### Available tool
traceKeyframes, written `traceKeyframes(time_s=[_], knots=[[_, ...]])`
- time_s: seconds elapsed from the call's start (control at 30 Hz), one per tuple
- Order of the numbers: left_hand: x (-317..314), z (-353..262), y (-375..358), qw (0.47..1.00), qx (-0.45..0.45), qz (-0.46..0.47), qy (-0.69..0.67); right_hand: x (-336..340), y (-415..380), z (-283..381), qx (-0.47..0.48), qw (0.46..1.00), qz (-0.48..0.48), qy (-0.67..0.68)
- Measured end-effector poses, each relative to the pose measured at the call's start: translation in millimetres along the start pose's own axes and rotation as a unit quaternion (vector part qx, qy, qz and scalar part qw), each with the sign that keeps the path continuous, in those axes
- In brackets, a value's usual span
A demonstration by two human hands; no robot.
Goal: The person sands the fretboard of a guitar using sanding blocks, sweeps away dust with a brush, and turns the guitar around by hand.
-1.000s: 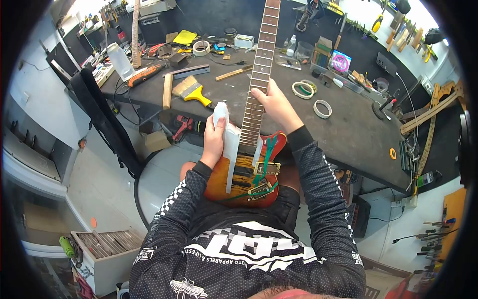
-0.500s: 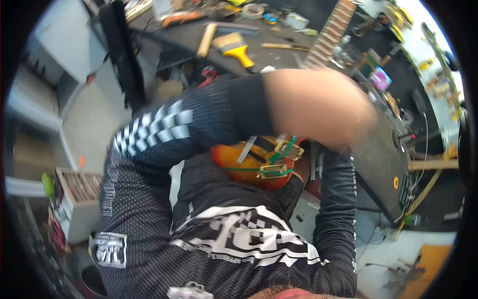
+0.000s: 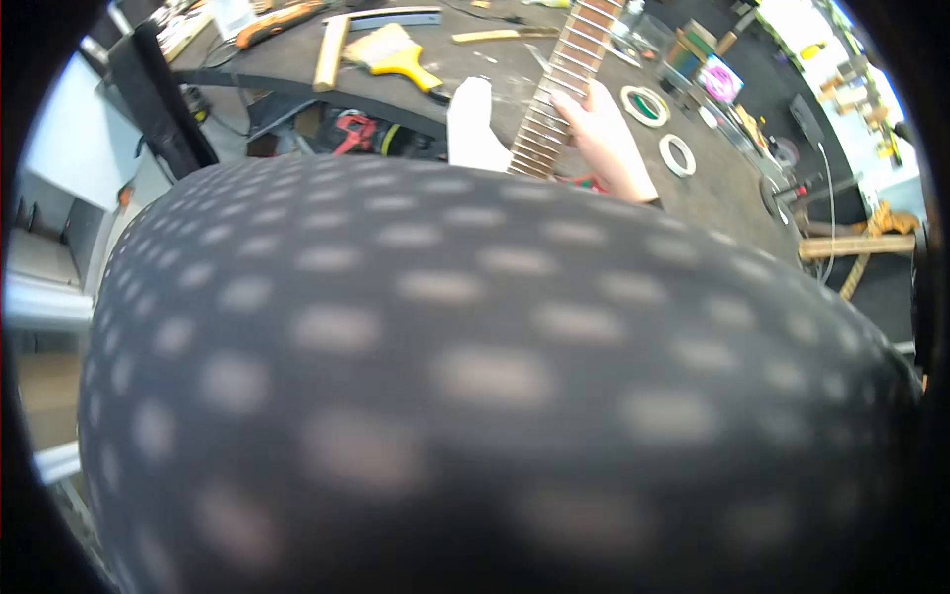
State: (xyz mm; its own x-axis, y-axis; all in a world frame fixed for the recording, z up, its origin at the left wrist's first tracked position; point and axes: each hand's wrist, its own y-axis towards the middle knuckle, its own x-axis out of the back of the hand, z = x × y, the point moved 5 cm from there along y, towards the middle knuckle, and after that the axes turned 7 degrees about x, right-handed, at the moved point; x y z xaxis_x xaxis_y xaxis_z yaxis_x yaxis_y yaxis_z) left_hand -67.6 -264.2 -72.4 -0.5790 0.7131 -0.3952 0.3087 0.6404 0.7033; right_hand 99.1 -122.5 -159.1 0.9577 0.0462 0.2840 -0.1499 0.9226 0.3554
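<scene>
Right fingers (image 3: pixel 599 102) hold guitar neck (image 3: pixel 576 61); tub (image 3: pixel 646 40) beyond

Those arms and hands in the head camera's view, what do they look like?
A black sleeve fills most of the picture, blurred and dotted with rows of pale oval spots. The right hand is bare, with no glove, and a sliver of dark cuff shows at its wrist. The left hand is out of sight.

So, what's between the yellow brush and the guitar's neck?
The head view shows mainly a wooden stick there, with a white piece lower down.
</scene>
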Motion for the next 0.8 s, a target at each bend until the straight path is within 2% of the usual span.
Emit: traceKeyframes(time_s=[0.1,0.17,0.33,0.43,0.5,0.53,0.57,0.6,0.63,0.67,0.7,0.73,0.77,0.8], knots=[[-36,23,-9,0.991,0.04,-0.048,-0.121,0,4,-10,0.064,0.998,0.004,0.0],[-58,30,-12,0.976,0.064,-0.08,-0.194,-2,-1,-1,0.027,1.0,-0.003,0.001],[-100,32,-4,0.925,0.12,-0.118,-0.341,-5,2,2,0.031,0.998,-0.016,-0.048],[-130,15,-38,0.87,0.199,-0.175,-0.415,-5,7,19,0.058,0.992,-0.015,-0.112],[-164,-11,-69,0.809,0.27,-0.231,-0.468,-1,3,25,0.056,0.987,-0.01,-0.148],[-184,-34,-85,0.772,0.303,-0.271,-0.488,-9,-1,25,-0.022,0.999,0.037,-0.02],[-189,-53,-85,0.762,0.313,-0.278,-0.494,-4,-4,26,-0.007,0.997,0.008,-0.074],[-183,-55,-63,0.779,0.305,-0.262,-0.482,-1,-3,24,0.019,0.991,-0.019,-0.127],[-182,-8,21,0.859,0.305,-0.227,-0.342,-1,1,13,0.02,0.997,-0.015,-0.072],[-151,-35,31,0.915,0.3,-0.189,-0.192,4,2,1,0.041,0.999,-0.015,-0.024],[-120,-65,42,0.946,0.285,-0.149,-0.039,16,-6,18,0.016,0.997,-0.025,-0.064],[-109,-79,62,0.951,0.265,-0.108,0.115,32,-10,23,0.06,0.993,-0.044,-0.094],[-76,-135,45,0.931,0.241,-0.066,0.267,51,-23,57,0.109,0.983,-0.07,-0.131],[-58,-184,26,0.886,0.211,-0.027,0.411,67,-38,101,0.157,0.967,-0.106,-0.173]])
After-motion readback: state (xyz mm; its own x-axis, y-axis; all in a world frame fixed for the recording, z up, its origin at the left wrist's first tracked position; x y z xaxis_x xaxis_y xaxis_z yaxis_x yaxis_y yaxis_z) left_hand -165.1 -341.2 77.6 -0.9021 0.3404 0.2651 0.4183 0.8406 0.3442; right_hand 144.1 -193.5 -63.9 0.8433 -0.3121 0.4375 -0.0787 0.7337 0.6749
